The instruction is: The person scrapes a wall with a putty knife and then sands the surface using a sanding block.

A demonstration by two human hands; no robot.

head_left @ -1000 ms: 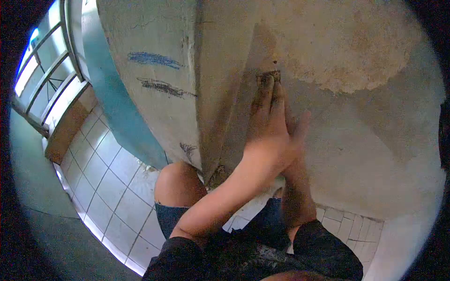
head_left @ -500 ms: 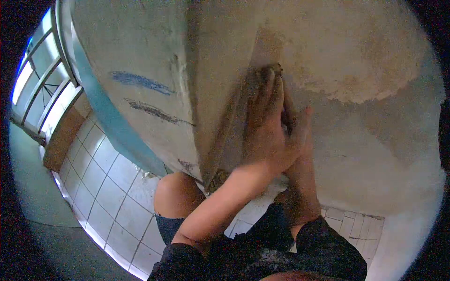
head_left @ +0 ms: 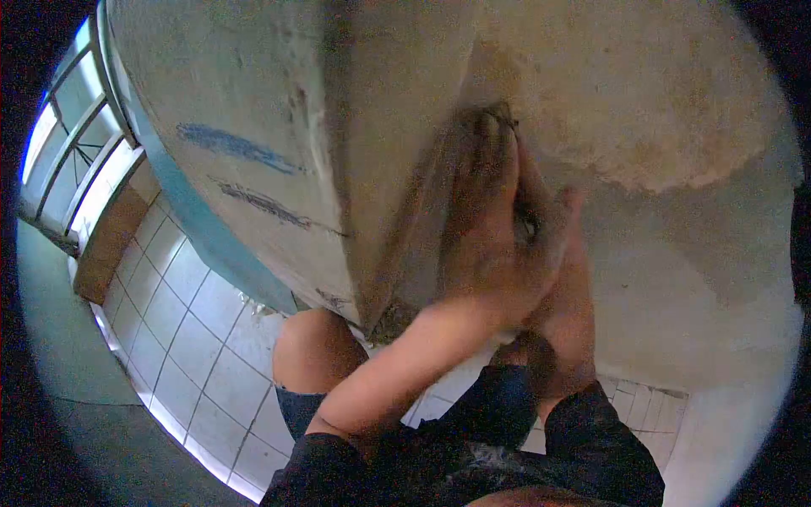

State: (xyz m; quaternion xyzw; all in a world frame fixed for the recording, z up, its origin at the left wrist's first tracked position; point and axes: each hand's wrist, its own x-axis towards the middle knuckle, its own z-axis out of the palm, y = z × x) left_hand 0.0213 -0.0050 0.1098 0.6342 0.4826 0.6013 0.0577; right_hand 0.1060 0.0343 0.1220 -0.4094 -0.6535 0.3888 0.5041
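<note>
Both my hands are close together against the plastered wall (head_left: 659, 253), in the inner corner beside a jutting wall edge. My left hand (head_left: 481, 237) reaches up with its fingers together, pressed toward the surface. A small dark thing (head_left: 500, 111) shows at the fingertips; its kind is hidden by the fingers and by blur. My right hand (head_left: 553, 245) is just right of the left one and overlaps it, its thumb raised and its other fingers mostly hidden.
The jutting wall (head_left: 245, 84) carries a blue scribble (head_left: 241, 148) and a dark one (head_left: 262, 205). A rough pale patch (head_left: 650, 110) lies at upper right. White floor tiles (head_left: 194, 338) spread below, my bent knee (head_left: 317, 351) near the wall's lower corner. A barred window (head_left: 80, 139) is far left.
Both hands have shifted slightly, the right hand a little to the right and the fingertips a little upward along the wall. The view has moved slightly too.
</note>
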